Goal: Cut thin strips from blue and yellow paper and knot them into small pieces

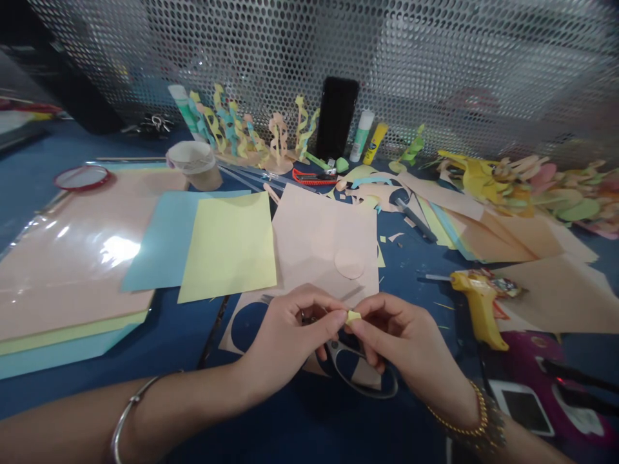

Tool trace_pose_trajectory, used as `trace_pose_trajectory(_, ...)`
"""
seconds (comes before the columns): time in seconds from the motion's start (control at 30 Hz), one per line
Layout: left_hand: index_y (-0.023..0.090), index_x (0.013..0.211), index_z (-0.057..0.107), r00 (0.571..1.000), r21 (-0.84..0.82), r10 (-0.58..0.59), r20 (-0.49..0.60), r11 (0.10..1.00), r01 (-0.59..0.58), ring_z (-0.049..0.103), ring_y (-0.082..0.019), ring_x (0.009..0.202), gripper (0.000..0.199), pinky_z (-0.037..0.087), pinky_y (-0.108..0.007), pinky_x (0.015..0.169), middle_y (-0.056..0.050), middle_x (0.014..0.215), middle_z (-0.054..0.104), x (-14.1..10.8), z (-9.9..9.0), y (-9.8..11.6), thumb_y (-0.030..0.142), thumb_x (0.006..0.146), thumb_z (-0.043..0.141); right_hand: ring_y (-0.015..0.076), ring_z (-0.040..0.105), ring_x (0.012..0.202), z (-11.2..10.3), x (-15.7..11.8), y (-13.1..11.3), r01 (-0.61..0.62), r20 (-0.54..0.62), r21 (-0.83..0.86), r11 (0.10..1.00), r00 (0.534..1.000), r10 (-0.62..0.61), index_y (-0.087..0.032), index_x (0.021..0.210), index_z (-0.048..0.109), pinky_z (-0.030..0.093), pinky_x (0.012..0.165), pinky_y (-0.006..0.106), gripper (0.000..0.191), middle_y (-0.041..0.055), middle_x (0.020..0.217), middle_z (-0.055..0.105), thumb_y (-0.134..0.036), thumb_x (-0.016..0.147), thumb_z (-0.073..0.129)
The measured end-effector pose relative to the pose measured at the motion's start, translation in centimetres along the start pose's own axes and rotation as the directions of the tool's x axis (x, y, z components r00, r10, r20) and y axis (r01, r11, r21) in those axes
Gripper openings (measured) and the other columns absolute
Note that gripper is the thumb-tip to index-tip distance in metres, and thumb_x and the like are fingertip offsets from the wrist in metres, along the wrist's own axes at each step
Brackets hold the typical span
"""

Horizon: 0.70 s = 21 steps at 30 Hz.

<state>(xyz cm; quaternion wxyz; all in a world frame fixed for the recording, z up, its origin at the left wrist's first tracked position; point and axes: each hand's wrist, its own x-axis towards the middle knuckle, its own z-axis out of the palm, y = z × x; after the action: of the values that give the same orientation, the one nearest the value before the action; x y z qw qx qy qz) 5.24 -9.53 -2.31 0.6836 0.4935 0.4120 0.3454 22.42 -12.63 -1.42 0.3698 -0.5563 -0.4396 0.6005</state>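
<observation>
Paper piece: small pale yellow paper scrap (353, 316), pinched between both hands above the desk, directly over the scissors.
Left hand: left hand (290, 335) narrow, gripping the scrap from the left between thumb and fingers; metal bangle on the wrist.
Right hand: right hand (401, 338) narrow, pressed on the scrap from the right; gold bracelet at the wrist.
Below: black-handled scissors (360, 380) lying on the blue desk (290, 432), partly hidden under the hands.
Ahead: peach paper sheet (324, 238) under a paper disc (349, 263); pale yellow sheet (227, 248) overlapping a blue sheet (159, 238) to the left.
Right: yellow glue gun (476, 303) lying on its side.
Far edge: black phone (337, 119) upright before a perforated metal screen (338, 51), beside curled paper sculptures (251, 129) and a red box cutter (314, 176).
</observation>
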Motion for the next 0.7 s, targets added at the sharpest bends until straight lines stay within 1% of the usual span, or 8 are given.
trace_pose_trajectory(0.1,0.020,0.082,0.071,1.000,0.019,0.001,0.023,1.000,-0.001,0.053,-0.005,0.051,0.008,0.049,-0.014,0.044,0.002,0.077,0.059,-0.05,-0.04,-0.01,0.026,0.081,0.066,0.0036,0.051,0.038,0.08,-0.01,-0.03,0.010,-0.032,0.007,1.000,0.999,-0.010,-0.019,0.084,0.057,0.043,0.035,0.013,0.018,-0.0046,0.063,0.059,-0.031,0.078,0.069)
trace_pose_trajectory(0.27,0.018,0.080,0.072,0.998,0.045,-0.058,0.028,0.997,0.057,0.053,-0.003,0.046,0.013,0.047,-0.014,0.042,0.001,0.080,0.060,-0.04,-0.12,0.09,0.031,0.079,0.069,0.0041,0.052,0.039,0.38,-0.17,-0.08,0.051,-0.073,0.002,0.999,0.996,-0.051,-0.020,0.083,0.054,0.044,0.035,0.013,0.018,-0.0060,0.061,0.058,-0.026,0.076,0.070)
trace_pose_trajectory(0.37,0.017,0.079,0.070,0.994,0.043,-0.103,0.021,0.994,0.102,0.053,-0.005,0.044,0.016,0.046,-0.014,0.042,0.002,0.067,0.062,0.03,-0.16,0.19,0.032,0.081,0.066,0.0035,0.051,0.040,0.36,-0.31,-0.10,0.090,-0.069,-0.042,0.995,0.993,-0.093,-0.020,0.085,0.056,0.044,0.036,0.013,0.016,-0.0048,0.065,0.059,-0.028,0.078,0.068)
trace_pose_trajectory(0.47,0.017,0.079,0.069,0.989,0.017,-0.149,0.007,0.989,0.149,0.053,-0.006,0.042,0.019,0.046,-0.014,0.043,0.004,0.053,0.061,0.13,-0.13,0.33,0.034,0.083,0.063,0.0027,0.048,0.041,0.01,-0.46,-0.11,0.183,-0.166,-0.144,0.972,0.964,-0.206,-0.023,0.092,0.057,0.042,0.037,0.012,0.012,-0.0054,0.067,0.057,-0.028,0.083,0.064)
trace_pose_trajectory(0.53,0.017,0.078,0.069,0.986,-0.001,-0.165,0.011,0.986,0.165,0.054,-0.006,0.042,0.019,0.046,-0.014,0.043,0.003,0.051,0.063,0.18,-0.07,0.45,0.034,0.083,0.064,0.0032,0.050,0.046,-0.27,-0.55,-0.14,0.231,-0.221,-0.215,0.949,0.935,-0.278,-0.026,0.099,0.058,0.043,0.038,0.013,0.012,-0.0025,0.081,0.058,-0.028,0.086,0.058)
trace_pose_trajectory(0.6,0.017,0.078,0.069,0.986,-0.002,-0.165,0.019,0.986,0.165,0.055,-0.006,0.043,0.018,0.046,-0.013,0.043,0.003,0.051,0.064,0.16,-0.04,0.55,0.034,0.082,0.064,0.0048,0.054,0.054,-0.45,-0.60,-0.20,0.258,-0.180,-0.273,0.927,0.933,-0.313,-0.029,0.104,0.059,0.047,0.042,0.016,0.016,0.0014,0.103,0.056,-0.029,0.089,0.055)
trace_pose_trajectory(0.63,0.017,0.078,0.069,0.986,-0.001,-0.163,0.025,0.987,0.163,0.055,-0.006,0.043,0.018,0.046,-0.013,0.043,0.003,0.052,0.064,0.14,-0.03,0.58,0.033,0.083,0.064,0.0058,0.056,0.057,-0.49,-0.60,-0.24,0.265,-0.137,-0.299,0.917,0.939,-0.316,-0.029,0.104,0.060,0.048,0.044,0.017,0.016,0.0023,0.109,0.054,-0.030,0.089,0.054)
trace_pose_trajectory(0.7,0.017,0.078,0.069,0.986,0.003,-0.163,0.031,0.987,0.163,0.055,-0.006,0.043,0.017,0.047,-0.013,0.043,0.004,0.052,0.064,0.06,-0.04,0.60,0.033,0.083,0.063,0.0078,0.056,0.061,-0.49,-0.58,-0.34,0.255,-0.073,-0.337,0.906,0.952,-0.296,-0.028,0.101,0.063,0.048,0.047,0.019,0.015,0.0022,0.103,0.057,-0.032,0.089,0.054)
